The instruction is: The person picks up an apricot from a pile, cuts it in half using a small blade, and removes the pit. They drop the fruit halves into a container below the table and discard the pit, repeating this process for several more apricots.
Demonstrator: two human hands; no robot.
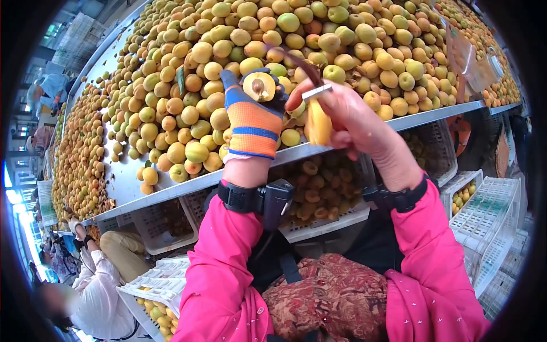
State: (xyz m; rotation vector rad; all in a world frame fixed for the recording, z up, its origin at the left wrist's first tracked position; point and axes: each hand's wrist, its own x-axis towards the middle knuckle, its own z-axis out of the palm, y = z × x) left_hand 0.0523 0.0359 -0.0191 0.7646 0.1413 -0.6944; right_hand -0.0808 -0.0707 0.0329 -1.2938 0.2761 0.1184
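My left hand, in an orange and blue glove, is closed around an apricot half. Its cut face is turned up and the brown pit sits in the middle. Close beside it, my bare right hand grips a yellow apricot piece, seen partly from the side. The same hand also holds a thin brown tool, smeared by motion, with a short metal strip near the fingers; it looks like a small knife. Both hands are above the near edge of a metal table heaped with whole apricots.
Under the table edge, a white crate holds apricot halves. Stacked crates stand at right, and another crate with apricots is at lower left. A plastic jug lies on the fruit. Another person sits at left.
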